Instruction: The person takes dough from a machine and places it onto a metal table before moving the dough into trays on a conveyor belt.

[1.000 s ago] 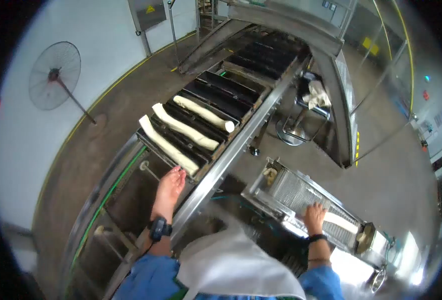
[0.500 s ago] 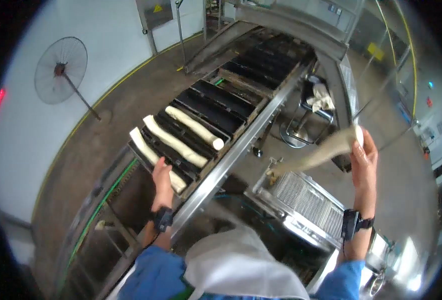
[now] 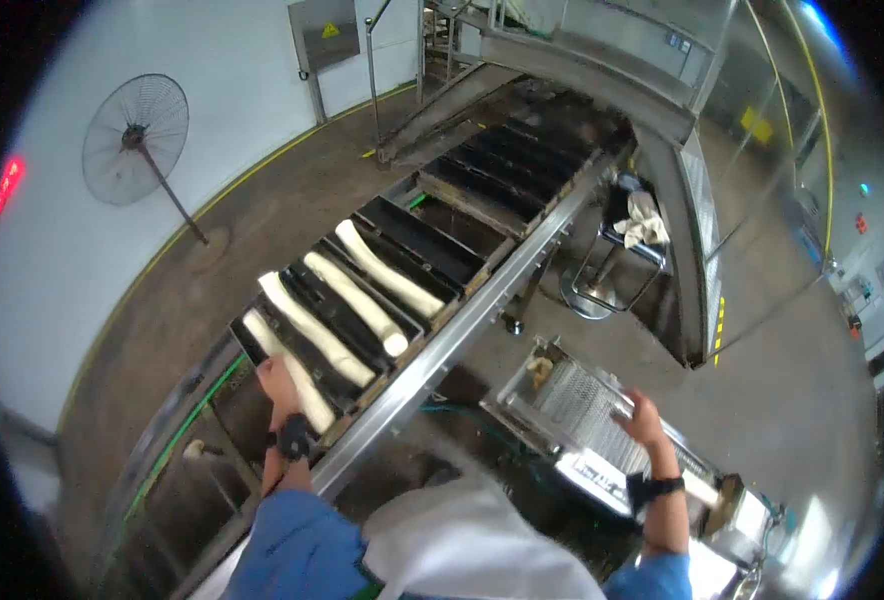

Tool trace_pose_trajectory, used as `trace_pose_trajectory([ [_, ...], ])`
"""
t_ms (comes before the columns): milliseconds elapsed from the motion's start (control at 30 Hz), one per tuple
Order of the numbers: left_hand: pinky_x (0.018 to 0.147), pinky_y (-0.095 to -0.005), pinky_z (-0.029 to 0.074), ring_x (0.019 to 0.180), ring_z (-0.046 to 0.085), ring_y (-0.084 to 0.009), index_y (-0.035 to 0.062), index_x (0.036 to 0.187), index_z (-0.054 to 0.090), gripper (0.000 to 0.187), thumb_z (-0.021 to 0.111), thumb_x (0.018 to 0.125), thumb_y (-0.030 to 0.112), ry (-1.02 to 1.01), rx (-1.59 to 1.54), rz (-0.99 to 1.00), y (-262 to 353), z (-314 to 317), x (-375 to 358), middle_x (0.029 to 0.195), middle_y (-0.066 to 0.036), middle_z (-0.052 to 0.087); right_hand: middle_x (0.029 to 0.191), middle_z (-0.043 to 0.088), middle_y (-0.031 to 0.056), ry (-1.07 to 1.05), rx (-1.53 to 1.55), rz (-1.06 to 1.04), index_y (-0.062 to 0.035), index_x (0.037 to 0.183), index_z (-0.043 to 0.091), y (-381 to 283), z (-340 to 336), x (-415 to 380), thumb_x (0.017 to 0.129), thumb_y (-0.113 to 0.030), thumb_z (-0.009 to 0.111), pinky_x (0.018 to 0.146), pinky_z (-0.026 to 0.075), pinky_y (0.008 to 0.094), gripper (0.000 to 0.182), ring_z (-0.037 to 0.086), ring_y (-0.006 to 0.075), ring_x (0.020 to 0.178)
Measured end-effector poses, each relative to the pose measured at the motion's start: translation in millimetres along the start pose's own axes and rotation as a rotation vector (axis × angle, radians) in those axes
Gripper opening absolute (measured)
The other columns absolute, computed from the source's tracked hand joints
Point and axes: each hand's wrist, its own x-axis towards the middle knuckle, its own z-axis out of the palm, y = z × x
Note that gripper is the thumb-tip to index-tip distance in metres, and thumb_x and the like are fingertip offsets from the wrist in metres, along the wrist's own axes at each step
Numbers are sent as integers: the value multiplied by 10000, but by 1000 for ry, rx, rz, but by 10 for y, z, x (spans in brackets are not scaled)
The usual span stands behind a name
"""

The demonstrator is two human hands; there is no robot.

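Observation:
Several long, pale dough strips lie in narrow black pans on a conveyor line. My left hand rests on the nearest dough strip, its fingers partly extended along the strip's side. The dough strip farthest from me curves slightly in its pan. On the right, my right hand is over a small metal mesh conveyor. Its fingers are loosely spread, with no dough seen in them.
A scrap of dough sits at the mesh conveyor's far end. A metal rail edges the pan line. Beyond stand a stool with a cloth on it and a sloping metal frame. A fan stands by the left wall.
The dough strip from my right hand now lies in a pan, and that hand has moved down to the mesh conveyor. The filled pans and my left hand have shifted toward the lower left.

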Motion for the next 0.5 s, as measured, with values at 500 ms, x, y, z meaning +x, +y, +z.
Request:
trace_pose_trajectory([
  [500, 818, -395, 414, 915, 563, -277, -5, 1167, 545, 434, 520, 913, 346, -73, 267, -124, -230, 815, 22, 993, -115, 609, 1337, 496, 164, -167, -823, 447, -97, 1042, 667, 2510, -391, -307, 648, -241, 771, 1009, 414, 449, 432, 427, 389, 1253],
])
